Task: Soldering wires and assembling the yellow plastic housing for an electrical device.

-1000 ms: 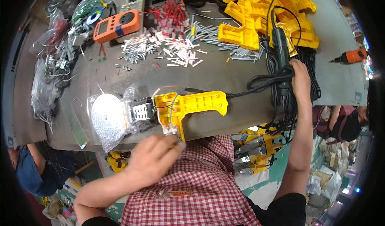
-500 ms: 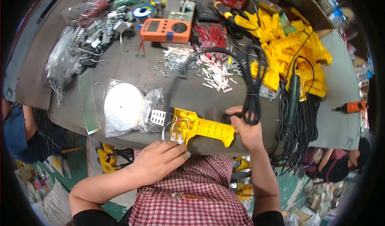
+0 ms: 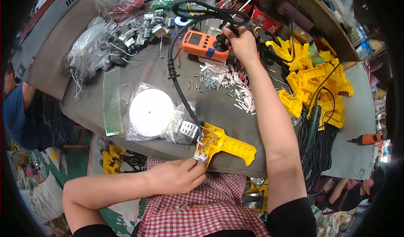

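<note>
A yellow half-shell tool housing (image 3: 235, 147) lies open-side up at the table's near edge, with thin wires and a small silvery part (image 3: 200, 155) in it. My left hand (image 3: 181, 176) is closed at its near left end, fingertips at the silvery part. From the housing a black power cord (image 3: 182, 96) runs up and loops over the back of the table. My right hand (image 3: 242, 43) reaches far forward, closed on the cord beside the orange multimeter (image 3: 204, 44). The cord's end is hidden by the fingers. A bagged round silvery-white disc (image 3: 151, 110) lies left of the housing.
White sleeves and small metal pins (image 3: 212, 77) lie mid-table. Yellow housings (image 3: 317, 77) are heaped at the right, above bundled black cords (image 3: 317, 148) and a dark green tool (image 3: 312, 121). Bagged metal parts (image 3: 92, 43) stand back left. Another person (image 3: 29, 123) sits at the left.
My right hand has moved from beside the housing to the back of the table, carrying the black cord, now stretched out and looped. My left hand has stayed at the housing.
</note>
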A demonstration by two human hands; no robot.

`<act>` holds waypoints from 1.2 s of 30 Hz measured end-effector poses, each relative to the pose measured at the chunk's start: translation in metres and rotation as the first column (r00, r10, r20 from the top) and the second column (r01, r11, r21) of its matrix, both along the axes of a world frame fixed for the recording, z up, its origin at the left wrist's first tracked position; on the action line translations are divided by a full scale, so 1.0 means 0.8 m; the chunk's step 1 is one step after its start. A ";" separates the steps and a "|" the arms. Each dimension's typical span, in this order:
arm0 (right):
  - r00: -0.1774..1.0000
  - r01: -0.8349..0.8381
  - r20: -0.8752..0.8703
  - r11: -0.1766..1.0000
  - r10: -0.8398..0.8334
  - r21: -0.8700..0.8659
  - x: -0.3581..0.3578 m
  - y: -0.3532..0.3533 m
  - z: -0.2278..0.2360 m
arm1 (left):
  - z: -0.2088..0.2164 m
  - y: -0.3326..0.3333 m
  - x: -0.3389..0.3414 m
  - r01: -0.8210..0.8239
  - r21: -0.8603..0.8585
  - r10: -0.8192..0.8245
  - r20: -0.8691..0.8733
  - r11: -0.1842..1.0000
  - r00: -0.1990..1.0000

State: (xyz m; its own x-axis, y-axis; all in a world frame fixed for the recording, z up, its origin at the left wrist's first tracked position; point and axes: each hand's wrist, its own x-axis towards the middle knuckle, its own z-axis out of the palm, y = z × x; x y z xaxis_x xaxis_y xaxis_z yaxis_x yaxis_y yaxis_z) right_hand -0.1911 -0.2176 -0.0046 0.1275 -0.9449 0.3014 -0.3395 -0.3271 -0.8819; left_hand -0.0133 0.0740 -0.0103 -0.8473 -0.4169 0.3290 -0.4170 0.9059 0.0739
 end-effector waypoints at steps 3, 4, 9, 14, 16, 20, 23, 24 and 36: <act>0.998 -0.010 -0.062 1.000 0.011 0.018 0.018 0.014 -0.002 | 0.004 0.001 -0.005 0.010 0.012 -0.011 0.086 1.000 0.996; 0.997 0.013 -0.078 1.000 -0.012 0.009 0.019 0.016 -0.002 | 0.004 0.000 -0.007 0.006 0.014 -0.007 0.085 1.000 0.996; 0.989 0.065 -0.131 0.994 -0.076 -0.083 0.019 0.004 -0.013 | 0.000 0.001 -0.009 0.009 -0.115 0.003 0.103 0.993 0.995; 0.973 0.131 -0.150 0.951 -0.178 -0.280 0.016 -0.014 -0.049 | 0.004 0.001 -0.007 0.058 -0.142 -0.041 0.117 0.988 0.992; 0.947 0.129 -0.246 0.946 -0.206 -0.296 0.030 -0.005 -0.039 | 0.006 0.002 -0.004 0.028 -0.103 -0.016 0.113 0.994 0.994; 0.987 0.096 -0.114 0.987 -0.110 -0.126 0.024 -0.001 -0.029 | 0.006 0.004 -0.007 -0.009 -0.057 0.016 0.125 0.998 0.992; 0.974 0.126 -0.153 0.963 -0.165 -0.237 0.024 -0.002 -0.037 | 0.008 0.009 -0.011 -0.039 -0.080 0.051 0.151 0.996 0.987; 0.979 0.118 -0.138 0.968 -0.151 -0.219 0.025 -0.003 -0.039 | 0.008 0.011 -0.013 -0.080 -0.078 0.092 0.171 0.994 0.981; 0.960 0.160 -0.162 0.924 -0.227 -0.347 0.027 0.003 -0.039 | 0.010 0.045 -0.039 -0.527 0.049 0.523 0.069 0.849 0.849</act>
